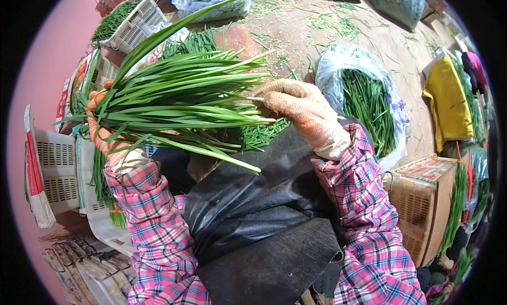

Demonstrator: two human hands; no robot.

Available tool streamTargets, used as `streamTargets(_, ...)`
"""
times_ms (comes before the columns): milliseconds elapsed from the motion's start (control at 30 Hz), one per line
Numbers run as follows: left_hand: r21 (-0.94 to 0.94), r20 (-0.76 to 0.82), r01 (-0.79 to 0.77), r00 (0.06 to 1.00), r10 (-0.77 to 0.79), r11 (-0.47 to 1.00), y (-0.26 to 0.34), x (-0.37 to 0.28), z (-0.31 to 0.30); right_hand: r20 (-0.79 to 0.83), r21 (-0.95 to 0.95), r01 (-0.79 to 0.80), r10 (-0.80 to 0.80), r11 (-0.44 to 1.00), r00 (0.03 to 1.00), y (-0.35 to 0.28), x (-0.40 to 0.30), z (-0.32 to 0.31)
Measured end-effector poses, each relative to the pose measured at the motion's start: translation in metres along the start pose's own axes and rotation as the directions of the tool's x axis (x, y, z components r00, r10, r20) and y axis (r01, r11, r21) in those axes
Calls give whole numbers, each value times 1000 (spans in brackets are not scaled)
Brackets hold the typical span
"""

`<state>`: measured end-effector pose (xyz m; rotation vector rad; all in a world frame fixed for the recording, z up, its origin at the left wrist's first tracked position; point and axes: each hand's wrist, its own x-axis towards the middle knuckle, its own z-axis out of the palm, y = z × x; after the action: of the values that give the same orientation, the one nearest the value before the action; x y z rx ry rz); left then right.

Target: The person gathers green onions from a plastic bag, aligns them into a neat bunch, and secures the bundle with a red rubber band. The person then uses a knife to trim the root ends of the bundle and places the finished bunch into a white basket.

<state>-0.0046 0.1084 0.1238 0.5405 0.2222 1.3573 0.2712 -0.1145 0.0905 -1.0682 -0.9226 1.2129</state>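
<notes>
A thick bunch of flat-leaved garlic chives [186, 95] lies sideways in front of me, pale stem ends to the right. My left hand [103, 119], in an orange knitted glove, is closed around its leafy end, and the leaves hide part of the fingers. One long leaf sticks out above the bunch. At the pale ends, my right hand [299, 107], in a worn glove of the same kind, pinches a stem between thumb and fingers. A black apron [261, 210] covers my lap below. Cut green pieces [263, 133] lie beyond its upper edge.
To the right stands an open plastic bag [344, 55] of chives, with a crate [412, 198] nearer me. White crates [59, 168] stand at the left, one [136, 26] filled with greens. Trimmings litter the floor [293, 12]. Part of another person [439, 271] shows at lower right.
</notes>
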Motion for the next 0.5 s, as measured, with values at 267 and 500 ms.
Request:
streamTargets(267, -292, 373, 477, 855, -360, 829, -5, -5, 2, -49, -235, -90, 80, 968, 996, 0, -1, 1)
streamTargets(500, -242, 376, 465, 854, -360, 852, -4, -2, -11, -442, -217, 253, -326, 943, 836, 4, 0, -14)
